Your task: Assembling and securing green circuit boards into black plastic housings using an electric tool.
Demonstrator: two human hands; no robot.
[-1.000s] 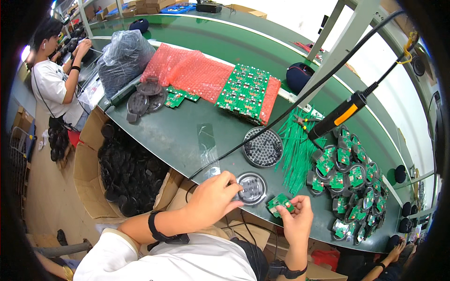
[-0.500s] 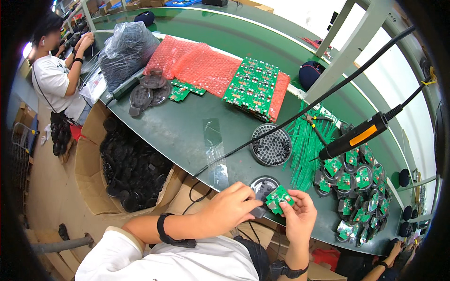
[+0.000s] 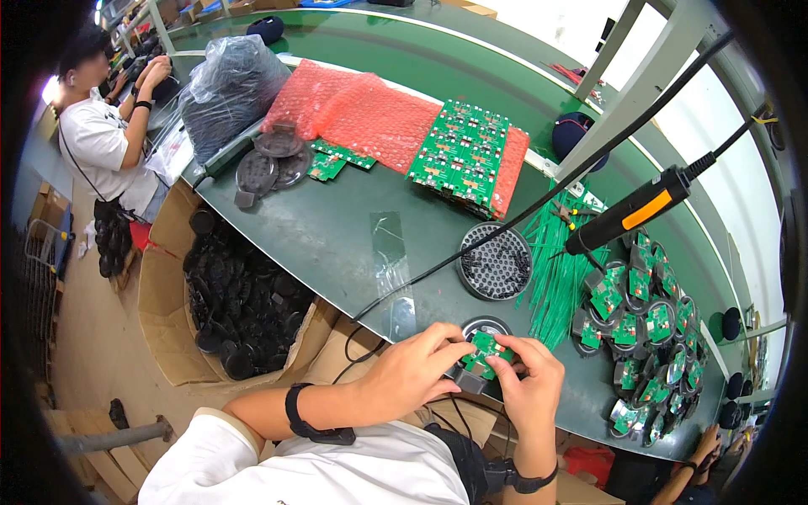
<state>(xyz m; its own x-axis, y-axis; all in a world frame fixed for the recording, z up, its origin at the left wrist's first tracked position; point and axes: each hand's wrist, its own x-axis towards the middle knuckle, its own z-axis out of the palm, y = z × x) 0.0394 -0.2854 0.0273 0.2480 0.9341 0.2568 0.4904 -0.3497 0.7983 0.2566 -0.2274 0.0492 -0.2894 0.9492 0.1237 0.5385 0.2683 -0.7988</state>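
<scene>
Near the front edge of the bench, my left hand [image 3: 408, 369] grips a dark round plastic housing [image 3: 473, 383] by its blocky grey end. My right hand [image 3: 532, 383] has its thumb and fingers closed on a small green circuit board [image 3: 484, 353]. The board lies over the lower part of the housing, and fingertips of both hands are at its edges. The housing's round rim shows beyond the board. Whether the board is fully seated in the housing cannot be seen.
A round dish [image 3: 462, 273] holds small black parts. Right of it are green strands [image 3: 551, 307], pliers [image 3: 566, 215], a hanging electric screwdriver [image 3: 627, 215] and piled housings with boards [image 3: 656, 324]. Panelled boards [image 3: 459, 156] lie on red bubble wrap [image 3: 370, 118]. A carton [image 3: 164, 324] holds black housings.
My right hand has moved left and lowered the circuit board from beside the housing onto it. My left hand still holds the housing. The view has shifted slightly.
</scene>
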